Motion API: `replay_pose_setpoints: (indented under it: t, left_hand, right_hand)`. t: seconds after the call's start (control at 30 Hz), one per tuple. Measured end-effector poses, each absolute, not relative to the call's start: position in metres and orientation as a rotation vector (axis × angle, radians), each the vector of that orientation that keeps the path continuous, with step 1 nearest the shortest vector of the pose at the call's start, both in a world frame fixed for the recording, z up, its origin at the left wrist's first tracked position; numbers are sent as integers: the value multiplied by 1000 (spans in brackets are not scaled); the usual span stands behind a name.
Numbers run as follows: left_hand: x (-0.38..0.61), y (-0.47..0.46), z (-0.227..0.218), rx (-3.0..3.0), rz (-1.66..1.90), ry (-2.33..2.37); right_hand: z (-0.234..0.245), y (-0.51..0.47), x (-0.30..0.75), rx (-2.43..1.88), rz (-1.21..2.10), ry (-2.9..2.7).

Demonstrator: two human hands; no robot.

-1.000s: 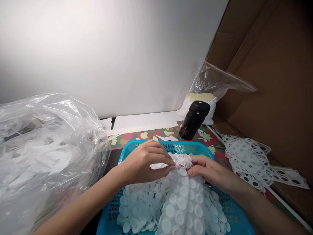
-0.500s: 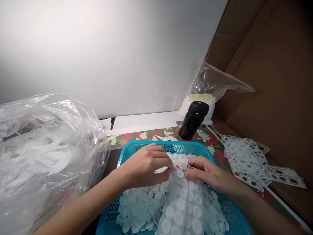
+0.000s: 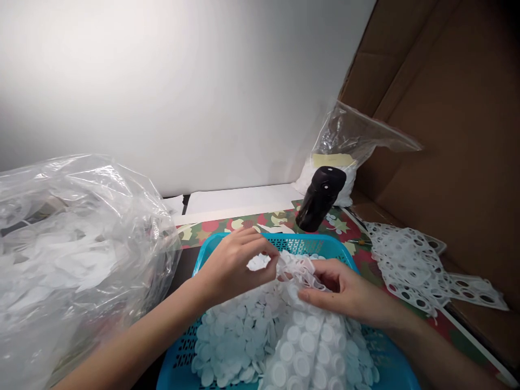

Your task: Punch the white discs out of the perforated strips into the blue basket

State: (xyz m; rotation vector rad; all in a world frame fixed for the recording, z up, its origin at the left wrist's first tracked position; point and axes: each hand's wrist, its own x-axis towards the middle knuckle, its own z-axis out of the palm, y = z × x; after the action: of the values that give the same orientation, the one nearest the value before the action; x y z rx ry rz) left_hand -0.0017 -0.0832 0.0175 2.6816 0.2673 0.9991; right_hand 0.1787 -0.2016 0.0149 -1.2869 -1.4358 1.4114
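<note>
Over a blue plastic basket (image 3: 211, 245) my left hand (image 3: 239, 264) pinches the torn edge of a white perforated strip (image 3: 300, 271), thumb and forefinger together. My right hand (image 3: 339, 287) grips a translucent white sheet (image 3: 303, 352) dotted with round discs, its thumb on top and its fingers tucked behind. The crumpled strip bunches up between both hands at the sheet's upper end. Many loose white discs (image 3: 231, 341) fill the basket beneath the sheet. The sheet's lower end runs out of view at the bottom.
A large clear plastic bag (image 3: 81, 254) of white pieces stands at left. Behind the basket is a black bottle (image 3: 320, 197), with a zip bag (image 3: 345, 146) of white material beyond. Punched-out white strips (image 3: 414, 265) are heaped at right, beside a cardboard wall (image 3: 447, 135).
My left hand has shifted slightly left and up, pulling at the strip. More of the crumpled strip shows between the hands, and the sheet has swung a little to the right.
</note>
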Motion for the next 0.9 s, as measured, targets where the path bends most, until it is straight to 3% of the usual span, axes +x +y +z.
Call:
replay_pose_setpoints:
  t: [0.17,0.4,0.57,0.8,0.9]
  left_hand:
    - [-3,-78,15,2568,1159,614]
    - [-5,-85,19,2704,839,564]
    - [-8,-85,20,2629,934,622]
    - [-9,-88,25,2647,342,283]
    - [-9,-88,26,2546,292,170]
  right_hand:
    - [15,-201,178,-1262,1457,-1364]
    - [15,-199,175,-1210,1526,-1241]
    - [10,-198,176,-1185,1525,-1188]
    - [9,-198,179,-1261,1408,-1107]
    - [9,-197,179,-1287,1375,-1093]
